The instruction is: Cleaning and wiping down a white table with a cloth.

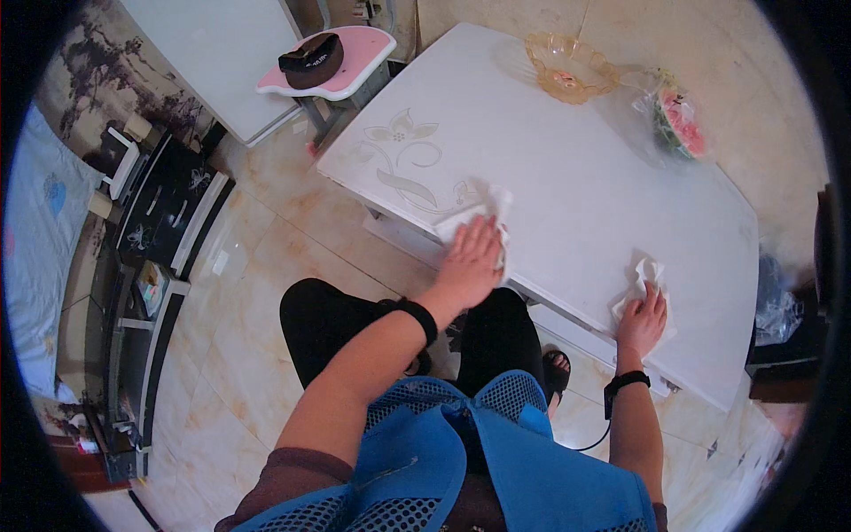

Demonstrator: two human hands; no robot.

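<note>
My left hand (473,256) lies with its fingers stretched over a crumpled white cloth or paper towel (500,199), pressing it to the white table (572,199) close to the near edge. A printed flower pattern (400,136) on the tabletop lies just beyond it. Farther right, my right hand (643,324) rests on a second white cloth or paper towel (650,269), its fingers slightly bent over the material. Part of each cloth is hidden under the hand. Both wrists wear black bands.
An amber scalloped bowl (602,54) and a cut watermelon (681,123) in clear plastic stand at the table's far side. Left of the table, a pink seat (364,48) bears a brown and black cap-like item (316,66). A black cabinet (159,199) stands at left.
</note>
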